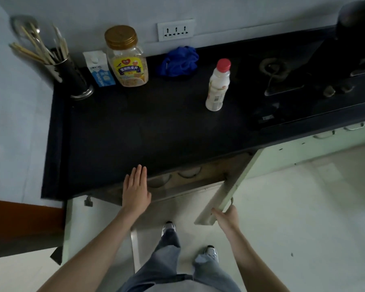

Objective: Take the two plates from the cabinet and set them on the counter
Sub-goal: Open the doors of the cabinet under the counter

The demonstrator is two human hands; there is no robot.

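overall, the head view looked down on a dark counter [156, 131] with an open cabinet [198, 175] beneath its front edge. the left hand [136, 189] was flat, fingers extended and together, holding nothing; it lay over the counter's front edge, though contact could not be confirmed. the right hand [228, 217] was closed around the outer end of the cabinet door [223, 199], which stood swung open to the right. inside the cabinet, two plates [173, 178] were dimly visible as curved rims just below the counter's front edge, side by side; their exact posture could not be determined in the shadow. along the counter's back edge stood a utensil holder [72, 79] at the left corner, a milk carton [100, 69] just beside a gold-lidded jar [126, 60], and a blue cloth [180, 61]. a red-capped bottle [217, 87] stood upright further forward, near the stove [303, 76] at the right end.
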